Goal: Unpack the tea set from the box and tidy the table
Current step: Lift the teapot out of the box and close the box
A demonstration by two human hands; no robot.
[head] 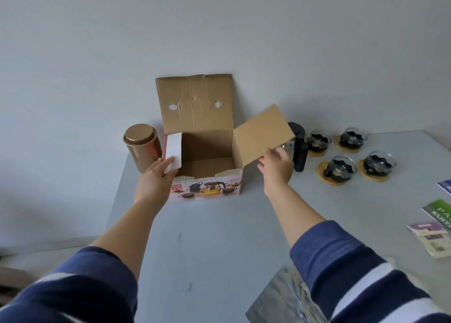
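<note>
An open cardboard tea set box [207,188] stands at the back of the grey table [214,237], its inside bare. My left hand [155,181] holds the box's white left flap [173,153]. My right hand [277,167] grips the lower edge of the brown right flap [264,135], which tilts outward. The back flap stands upright against the wall. Right of the box a black-handled glass teapot [299,149] is partly hidden behind the right flap and my hand. Several glass cups with black holders [341,167] sit on round wooden coasters.
A copper tin canister [142,146] stands just left of the box near the table's left edge. Booklets and a paper card [434,237] lie at the right edge. A silvery foil bag [275,298] lies at the front under my right sleeve.
</note>
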